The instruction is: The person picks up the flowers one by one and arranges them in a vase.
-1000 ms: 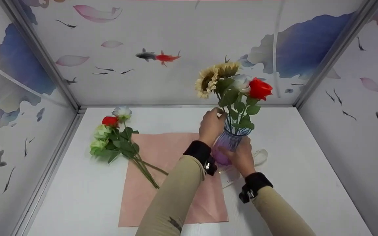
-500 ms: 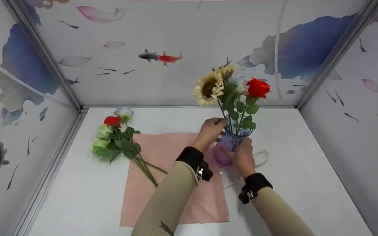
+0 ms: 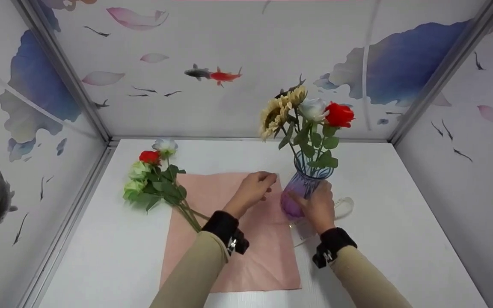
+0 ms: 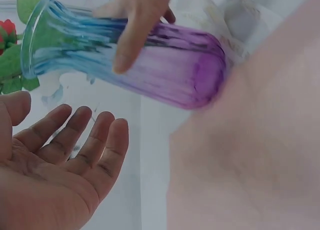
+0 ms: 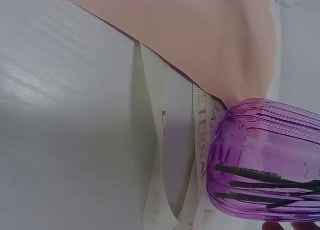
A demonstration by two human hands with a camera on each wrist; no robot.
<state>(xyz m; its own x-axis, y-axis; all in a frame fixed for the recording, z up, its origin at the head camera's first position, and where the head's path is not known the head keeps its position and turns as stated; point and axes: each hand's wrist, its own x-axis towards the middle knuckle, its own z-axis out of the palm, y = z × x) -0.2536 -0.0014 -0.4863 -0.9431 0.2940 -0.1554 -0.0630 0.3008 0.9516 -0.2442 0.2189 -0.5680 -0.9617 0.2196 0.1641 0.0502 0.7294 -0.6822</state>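
My right hand [image 3: 320, 205] holds the blue-to-purple glass vase [image 3: 292, 199] by its side. Dark stem ends show through the purple glass [image 5: 270, 150] in the right wrist view. In the vase stand sunflowers [image 3: 274, 114], a white flower [image 3: 313, 110] and a red rose [image 3: 340, 114]. My left hand [image 3: 253, 188] is apart from the vase, to its left over the pink sheet [image 3: 268, 256]. Its fingers [image 4: 82, 122] are loosely bent with nothing in them in the left wrist view.
On the table's left lies a bunch of flowers with green blooms [image 3: 137, 177], a red rose [image 3: 150, 157] and a white flower [image 3: 166, 147], stems across the sheet. A pale lettered ribbon [image 3: 344, 207] lies beside and under the vase. Printed panels [image 3: 246, 38] wall the table [image 3: 400, 239].
My left hand has let go of a sunflower stem at the vase's mouth and drawn back left and down. The sunflowers have shifted and turned. My right hand stays on the vase.
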